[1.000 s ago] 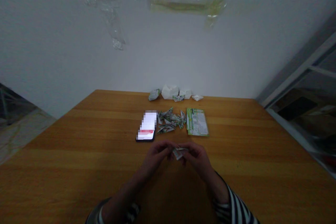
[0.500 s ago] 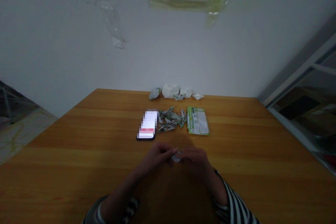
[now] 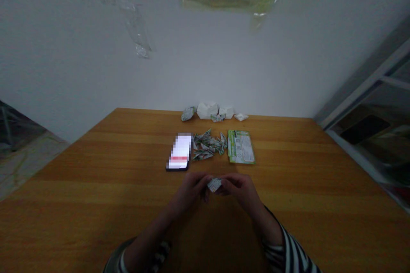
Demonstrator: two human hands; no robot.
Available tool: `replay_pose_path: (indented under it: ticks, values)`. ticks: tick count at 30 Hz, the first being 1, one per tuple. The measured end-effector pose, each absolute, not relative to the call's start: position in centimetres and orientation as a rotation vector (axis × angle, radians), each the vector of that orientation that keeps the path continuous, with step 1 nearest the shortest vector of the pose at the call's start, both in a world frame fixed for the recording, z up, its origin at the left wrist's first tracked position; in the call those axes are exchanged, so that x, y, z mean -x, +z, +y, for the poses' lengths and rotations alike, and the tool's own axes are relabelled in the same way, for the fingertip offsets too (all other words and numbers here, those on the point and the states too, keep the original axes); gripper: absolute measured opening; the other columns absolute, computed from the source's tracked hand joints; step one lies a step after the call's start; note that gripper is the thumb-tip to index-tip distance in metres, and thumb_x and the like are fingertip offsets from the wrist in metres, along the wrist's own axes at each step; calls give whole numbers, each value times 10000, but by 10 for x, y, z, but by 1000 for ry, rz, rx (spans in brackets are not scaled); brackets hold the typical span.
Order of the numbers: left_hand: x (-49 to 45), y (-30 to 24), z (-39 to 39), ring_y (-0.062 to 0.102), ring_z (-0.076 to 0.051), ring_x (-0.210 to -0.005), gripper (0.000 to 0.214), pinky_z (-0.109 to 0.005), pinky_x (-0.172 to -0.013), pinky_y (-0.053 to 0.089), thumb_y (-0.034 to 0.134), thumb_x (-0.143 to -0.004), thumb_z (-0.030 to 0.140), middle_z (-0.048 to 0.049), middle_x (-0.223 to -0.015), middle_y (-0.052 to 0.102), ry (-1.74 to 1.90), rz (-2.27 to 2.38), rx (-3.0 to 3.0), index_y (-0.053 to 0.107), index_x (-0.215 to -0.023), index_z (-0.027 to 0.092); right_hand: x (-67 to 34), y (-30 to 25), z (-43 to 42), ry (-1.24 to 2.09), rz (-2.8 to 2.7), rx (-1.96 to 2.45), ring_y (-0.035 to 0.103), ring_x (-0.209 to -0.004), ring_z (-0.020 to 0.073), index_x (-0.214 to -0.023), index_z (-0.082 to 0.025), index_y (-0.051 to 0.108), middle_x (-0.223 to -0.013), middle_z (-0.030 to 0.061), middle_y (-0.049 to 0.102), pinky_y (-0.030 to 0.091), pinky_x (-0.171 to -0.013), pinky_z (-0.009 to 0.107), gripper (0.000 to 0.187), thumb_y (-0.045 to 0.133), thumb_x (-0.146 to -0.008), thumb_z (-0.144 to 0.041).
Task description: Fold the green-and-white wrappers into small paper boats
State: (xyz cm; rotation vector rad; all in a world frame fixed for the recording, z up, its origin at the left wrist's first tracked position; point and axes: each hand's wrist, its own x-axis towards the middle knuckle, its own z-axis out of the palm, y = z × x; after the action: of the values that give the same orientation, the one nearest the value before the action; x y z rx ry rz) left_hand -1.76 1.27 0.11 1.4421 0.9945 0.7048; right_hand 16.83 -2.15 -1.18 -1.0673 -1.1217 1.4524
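Observation:
Between my two hands is a small piece of folded printed paper (image 3: 214,184), pale with fine print. My left hand (image 3: 191,190) pinches its left side, with the thumb on the near face. My right hand (image 3: 241,188) pinches the right side between thumb and fingers. Just beyond the hands lie several folded paper pieces (image 3: 209,144) with pointed ends, printed green and white. A phone (image 3: 180,151) with a lit, blurred screen lies to their left. To their right is a flat stack of green and white printed paper sheets (image 3: 241,147).
At the back of the wooden table (image 3: 96,166), against the wall, stand crumpled white tissues (image 3: 207,111), a crumpled printed paper (image 3: 188,114) and a small white folded piece (image 3: 241,117). A metal-framed shelf (image 3: 361,128) stands beyond the right edge.
The paper in my fingers has turned, so more of its printed face shows. My right hand has shifted its grip, its thumb now on the paper's near side.

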Motion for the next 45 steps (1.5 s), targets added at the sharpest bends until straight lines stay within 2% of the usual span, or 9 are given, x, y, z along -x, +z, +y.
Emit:
replay_pose_path:
  ticks: [3,7,15,22,29,35,39,43,45]
  values:
    - [15,2,11,514,-99,-396,337,-182,-407,407,523,-867,429,41,-483,559,722,993,-1439,660,-772,136,-169,-15,-20,1468,-1061,1122,717,-608,170,-879,-155,766,-729,61,770,570,-576,263,350,759,-699,-455]
    - [16,0,9,553,-107,-457,239,-205,-461,471,622,-808,334,26,-573,615,685,939,-1445,690,-920,133,-170,-16,-19,1463,-1036,1144,710,-587,158,-847,-158,771,-703,52,773,557,-557,237,321,805,-652,-411]
    - [21,-4,10,621,-129,-507,283,-217,-513,502,540,-873,364,-4,-593,655,576,939,-1500,694,-824,132,-169,-12,-21,1465,-1066,1181,690,-551,142,-741,-140,763,-643,47,762,540,-525,213,268,813,-631,-379]
    - [21,-4,14,655,-165,-520,315,-233,-511,496,566,-828,398,-38,-583,696,535,983,-1468,687,-735,123,-169,-16,-22,1364,-1129,1253,684,-537,152,-707,-134,753,-619,48,753,535,-528,229,198,796,-641,-316]
    - [14,-12,10,597,-163,-509,292,-237,-503,432,547,-809,303,-36,-546,671,618,1135,-1558,682,-625,121,-166,-23,-20,1226,-1239,1298,687,-540,164,-686,-145,739,-621,48,750,523,-511,224,84,726,-686,-228]
    - [8,-9,6,619,-188,-638,289,-257,-601,440,534,-848,315,-52,-679,721,651,1123,-1673,726,-727,136,-167,-32,-16,1119,-1246,1336,658,-521,159,-651,-152,727,-599,42,730,496,-497,223,66,700,-689,-200]
    - [7,-5,3,627,-182,-604,324,-250,-584,449,481,-873,303,-52,-650,717,622,1094,-1703,712,-706,150,-166,-27,-20,1026,-1247,1359,617,-524,143,-593,-164,709,-559,19,690,465,-514,212,97,673,-673,-123]
    - [6,-4,-1,553,-163,-545,244,-252,-560,397,505,-828,229,-28,-579,642,703,1214,-1726,652,-643,167,-161,-27,-21,1051,-1217,1320,614,-522,141,-648,-160,710,-580,18,689,471,-509,216,72,671,-704,-185]
    - [6,-5,-1,539,-160,-557,246,-250,-561,392,508,-833,250,-21,-590,631,721,1225,-1714,636,-638,172,-160,-30,-18,1077,-1180,1298,605,-492,136,-703,-151,704,-583,21,687,471,-480,218,135,652,-748,-268]
